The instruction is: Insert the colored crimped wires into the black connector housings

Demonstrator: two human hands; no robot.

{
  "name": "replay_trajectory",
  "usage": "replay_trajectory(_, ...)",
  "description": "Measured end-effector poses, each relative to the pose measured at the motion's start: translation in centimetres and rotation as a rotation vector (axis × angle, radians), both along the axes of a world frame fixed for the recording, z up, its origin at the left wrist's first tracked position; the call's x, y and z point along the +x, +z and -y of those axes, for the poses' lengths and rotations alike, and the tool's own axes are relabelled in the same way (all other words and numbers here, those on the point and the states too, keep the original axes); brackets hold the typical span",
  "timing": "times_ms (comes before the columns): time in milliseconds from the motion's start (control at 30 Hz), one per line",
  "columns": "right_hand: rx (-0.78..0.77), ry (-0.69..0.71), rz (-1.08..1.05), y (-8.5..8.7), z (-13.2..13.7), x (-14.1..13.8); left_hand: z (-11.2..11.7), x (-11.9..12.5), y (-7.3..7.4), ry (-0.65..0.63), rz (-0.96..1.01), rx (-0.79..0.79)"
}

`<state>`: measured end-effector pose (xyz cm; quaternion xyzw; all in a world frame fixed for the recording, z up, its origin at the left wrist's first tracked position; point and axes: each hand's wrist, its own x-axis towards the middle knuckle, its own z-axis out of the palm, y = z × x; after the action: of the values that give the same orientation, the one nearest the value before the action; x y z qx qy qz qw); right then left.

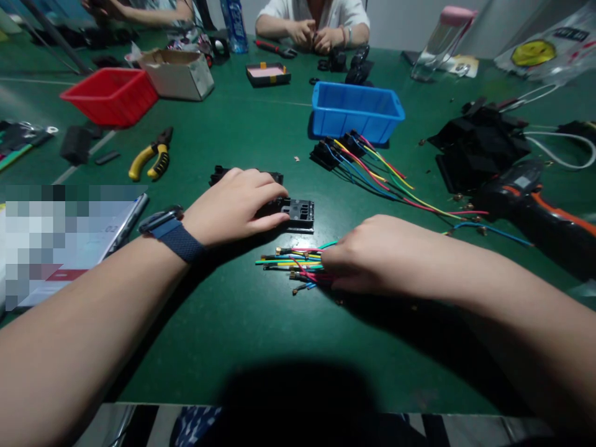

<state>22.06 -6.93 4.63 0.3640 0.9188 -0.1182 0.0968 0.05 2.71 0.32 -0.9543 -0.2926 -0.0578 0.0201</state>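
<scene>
From the head camera, the left hand point(235, 205) lies palm down on a black plastic block point(300, 214), fingers curled over its top and holding it flat to the green table point(242, 335); only the block's end toward the right hand shows, with its open slots.

Just on the near side of the block lies a loose fan of coloured wires point(291, 261), their small metal tips pointing left; the right hand point(372, 254) covers their other ends, knuckles up. Its fingertips are hidden, so I cannot tell whether it pinches a wire or only rests on them.

The wires look thin, light and limp, likely to bend or slide away if pushed; each is probably best taken on its coloured sleeve just behind the metal tip. The block looks stiff and light, easy to steady from above.

Beyond the block, to its right, sit a blue bin point(356, 112) and a second, already wired bundle point(367, 167); left of the block lie yellow-handled pliers point(151, 158).
</scene>
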Motion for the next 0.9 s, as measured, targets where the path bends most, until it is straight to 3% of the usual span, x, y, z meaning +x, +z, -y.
replay_trajectory(200,-0.057,-0.139,-0.021,0.9,-1.3,2.1,0.1,0.1,0.0,0.017,-0.014,0.012)
replay_trajectory(367,-0.063,-0.300,0.099,0.9,-1.2,4.7,1.5,0.5,1.2,0.026,0.085,0.068)
replay_trajectory(467,-0.063,-0.351,0.205,0.8,-1.1,5.1,3.4,1.4,1.8,-0.143,0.155,-0.023)
replay_trajectory(533,-0.071,-0.373,0.250,0.7,-1.1,5.0,4.8,2.4,1.9,-0.352,0.116,-0.128)
replay_trajectory(600,-0.078,-0.388,0.265,0.8,-1.2,4.8,6.1,3.2,1.6,-0.472,0.005,-0.159)
replay_trajectory(700,-0.102,-0.414,0.290,1.3,-1.3,4.7,6.9,3.9,1.0,-0.479,-0.052,-0.102)
replay_trajectory(900,-0.136,-0.429,0.231,2.6,-1.2,5.5,6.1,3.3,0.8,-0.466,-0.007,-0.114)
